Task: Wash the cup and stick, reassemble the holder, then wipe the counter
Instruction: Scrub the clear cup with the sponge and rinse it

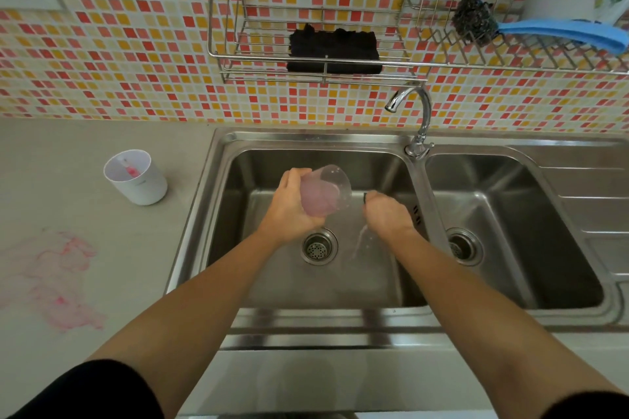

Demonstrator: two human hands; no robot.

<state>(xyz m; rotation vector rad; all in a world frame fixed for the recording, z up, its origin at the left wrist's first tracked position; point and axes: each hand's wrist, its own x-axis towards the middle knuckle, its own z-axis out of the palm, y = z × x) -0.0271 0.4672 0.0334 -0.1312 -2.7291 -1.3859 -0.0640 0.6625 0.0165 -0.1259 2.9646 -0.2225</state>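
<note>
Gripping the clear cup [325, 192] round its base end, my left hand [289, 207] holds it tilted over the sink [340, 282] basin; my right hand [384, 218], just beside it, is curled round a dark tip I take for the stick [365, 197]. I judge I should turn the cup under running water until the pink film clears. Well off to the left of the grip stands the white holder [136, 177], its faint mark unreadable

room in left basin [340, 286], faucet [422, 112] over its back-right corner, holder [139, 185] on counter [68, 146]
</note>
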